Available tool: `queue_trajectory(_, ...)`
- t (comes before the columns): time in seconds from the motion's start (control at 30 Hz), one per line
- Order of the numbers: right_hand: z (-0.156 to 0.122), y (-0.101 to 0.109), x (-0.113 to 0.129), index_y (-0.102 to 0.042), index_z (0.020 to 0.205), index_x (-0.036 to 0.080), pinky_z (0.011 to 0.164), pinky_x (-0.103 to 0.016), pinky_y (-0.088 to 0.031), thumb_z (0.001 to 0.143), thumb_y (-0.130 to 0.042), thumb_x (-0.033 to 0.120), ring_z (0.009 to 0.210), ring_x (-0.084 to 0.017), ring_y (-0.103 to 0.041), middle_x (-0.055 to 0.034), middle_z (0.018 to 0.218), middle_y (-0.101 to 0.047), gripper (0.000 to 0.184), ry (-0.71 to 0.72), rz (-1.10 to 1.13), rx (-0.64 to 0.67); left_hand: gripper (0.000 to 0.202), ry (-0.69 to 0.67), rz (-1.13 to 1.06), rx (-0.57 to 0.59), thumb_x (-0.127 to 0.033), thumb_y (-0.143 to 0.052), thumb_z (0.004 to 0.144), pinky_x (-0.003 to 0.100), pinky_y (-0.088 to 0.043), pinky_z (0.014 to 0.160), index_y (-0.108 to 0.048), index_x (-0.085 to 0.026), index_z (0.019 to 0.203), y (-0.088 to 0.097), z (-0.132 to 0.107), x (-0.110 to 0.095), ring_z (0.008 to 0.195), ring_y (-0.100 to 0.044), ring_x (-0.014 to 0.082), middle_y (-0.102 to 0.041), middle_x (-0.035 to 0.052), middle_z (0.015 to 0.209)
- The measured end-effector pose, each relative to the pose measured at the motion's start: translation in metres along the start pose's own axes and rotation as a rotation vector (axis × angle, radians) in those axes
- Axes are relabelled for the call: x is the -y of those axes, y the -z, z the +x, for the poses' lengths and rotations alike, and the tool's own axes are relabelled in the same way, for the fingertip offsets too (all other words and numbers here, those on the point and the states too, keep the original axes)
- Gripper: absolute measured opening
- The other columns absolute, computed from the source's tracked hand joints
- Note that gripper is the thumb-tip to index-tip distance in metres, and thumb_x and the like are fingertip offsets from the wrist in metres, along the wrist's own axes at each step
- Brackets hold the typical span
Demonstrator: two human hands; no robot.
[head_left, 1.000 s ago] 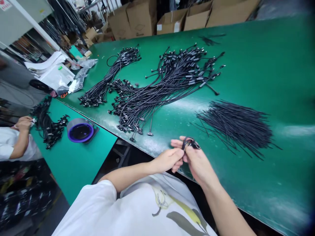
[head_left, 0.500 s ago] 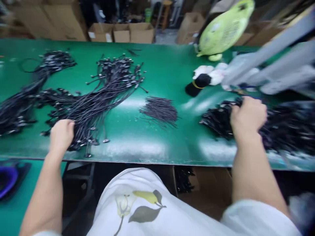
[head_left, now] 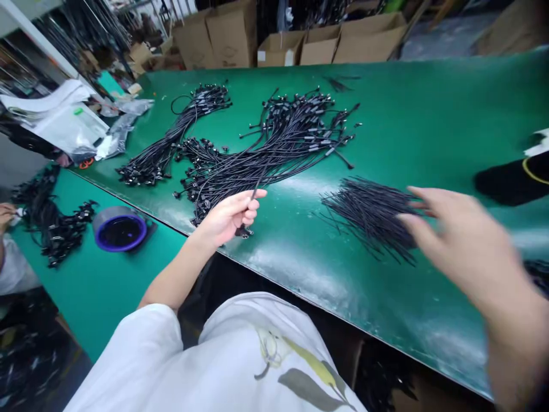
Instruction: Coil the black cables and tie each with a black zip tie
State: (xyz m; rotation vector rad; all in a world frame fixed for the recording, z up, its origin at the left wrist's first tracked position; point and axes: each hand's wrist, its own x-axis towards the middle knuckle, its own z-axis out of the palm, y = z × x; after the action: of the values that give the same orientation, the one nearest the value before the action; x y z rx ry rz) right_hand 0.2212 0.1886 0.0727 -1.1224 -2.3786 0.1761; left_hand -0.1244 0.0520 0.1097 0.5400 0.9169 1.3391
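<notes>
My left hand (head_left: 229, 214) pinches one black cable (head_left: 256, 186) near its connector end, at the near edge of the big fan of black connector cables (head_left: 278, 140) on the green table (head_left: 429, 114). My right hand (head_left: 454, 240) hovers blurred over the right side of a pile of thin black ties (head_left: 369, 214), fingers stretched out and apart, holding nothing. A second bundle of cables (head_left: 171, 140) lies further left.
A purple-rimmed tape roll (head_left: 120, 229) and more cables (head_left: 51, 223) sit on a lower teal table at left, where another person's hand (head_left: 6, 214) shows. Cardboard boxes (head_left: 274, 40) line the far edge. Plastic bags (head_left: 64, 123) lie at far left. A black object (head_left: 510, 180) rests at right.
The view swung back left. My left hand lifted one cable out of the fan. My right hand left the dark pile at far right and came over the thin ties, now empty.
</notes>
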Motion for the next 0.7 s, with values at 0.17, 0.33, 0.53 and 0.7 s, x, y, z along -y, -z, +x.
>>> queue_trajectory(0.17,0.101,-0.068,0.101,-0.037,0.144,0.018,0.104,-0.047,-0.041,0.089,-0.055,0.030,0.130,-0.030,-0.043,-0.0161,0.143,-0.043,0.059,0.378,0.143,0.052,0.027,0.056,0.042,0.049,-0.023,-0.061,0.084,0.013,-0.015,0.037,-0.066,-0.012,0.108,-0.027,-0.029,0.026,0.041,-0.018,0.0020,-0.028,-0.0091,0.056)
queue_trajectory(0.33,0.186,-0.111,0.114,-0.066,0.099,0.014,0.088,-0.035,-0.046,0.094,-0.044,0.019,0.105,-0.023,-0.056,-0.0138,0.106,-0.066,0.022,0.390,-0.021,0.241,0.030,0.059,0.072,-0.004,-0.035,-0.061,0.087,0.014,-0.011,0.036,-0.067,-0.013,0.107,-0.002,-0.081,0.030,0.040,-0.010,0.0023,-0.021,-0.0108,0.052)
queue_trajectory(0.53,0.236,-0.035,0.105,-0.059,0.114,0.011,0.087,-0.033,-0.042,0.103,-0.028,0.031,0.105,-0.022,-0.057,-0.0125,0.112,-0.063,0.039,0.245,-0.039,-0.157,0.025,-0.113,0.122,-0.327,-0.036,-0.070,0.083,0.013,-0.037,0.049,-0.067,-0.012,0.079,0.066,-0.099,0.025,0.052,-0.040,0.0045,-0.036,-0.0053,0.057)
queue_trajectory(0.7,0.228,0.022,0.077,-0.060,0.115,0.006,0.072,-0.028,-0.038,0.102,-0.026,0.035,0.090,-0.019,-0.064,-0.0064,0.089,-0.063,0.047,0.125,-0.340,0.031,0.023,-0.180,-0.198,-0.191,-0.037,-0.069,0.083,0.008,-0.019,0.031,-0.064,-0.016,0.078,0.083,-0.104,0.014,0.035,-0.018,-0.0013,-0.031,-0.0091,0.055)
